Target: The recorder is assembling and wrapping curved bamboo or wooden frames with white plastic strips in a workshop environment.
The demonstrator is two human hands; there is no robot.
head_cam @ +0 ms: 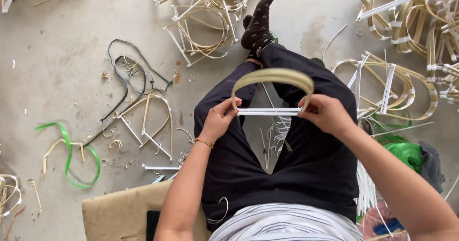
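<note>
Your left hand and right hand pinch the ends of a level white strip, bamboo arch curving above.

**2 hands raised, fingers pinched**

Both forearms reach from 6 o'clock toward 12. The left hand curls at 9 o'clock, fingertips pinched at 3. The right hand mirrors it, fingers closed and pointing to 9.
</note>
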